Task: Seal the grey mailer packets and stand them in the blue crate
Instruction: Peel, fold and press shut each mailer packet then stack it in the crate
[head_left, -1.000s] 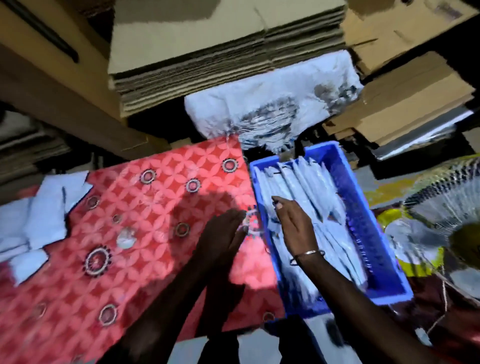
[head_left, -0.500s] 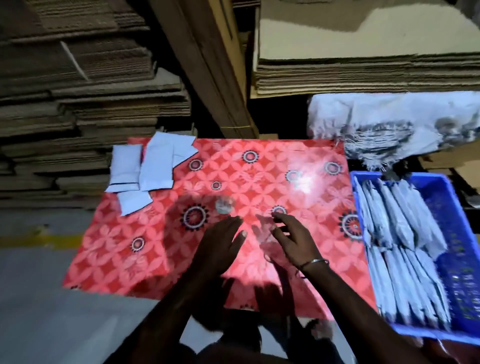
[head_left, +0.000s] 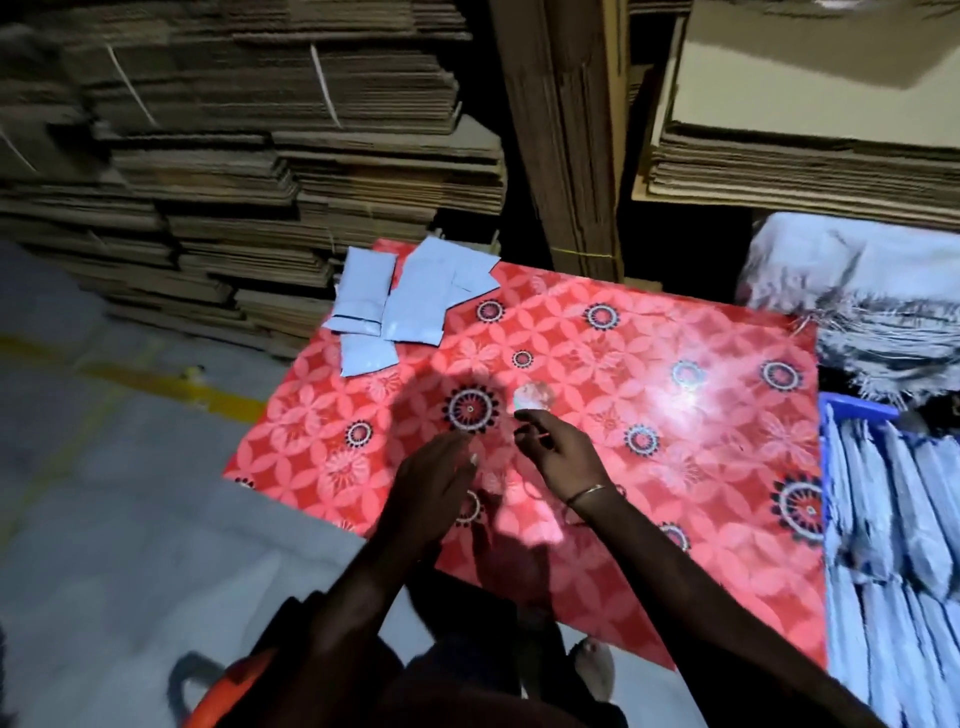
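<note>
Dim storeroom w/ flattened cardboard stacks (head_left: 249, 156) behind a red floral-patterned table (head_left: 649, 415). Blue crate (head_left: 857, 410) at the table's right edge already holds many grey packets standing (head_left: 893, 519); a few flat grey mailers (head_left: 395, 306) lie at the table's far-left corner, apparently not yet sealed. Left hand (head_left: 434, 488) open, fingers relaxed, empty. Right hand (head_left: 563, 457) loosely curled over the table; can't tell if it holds anything.
</note>
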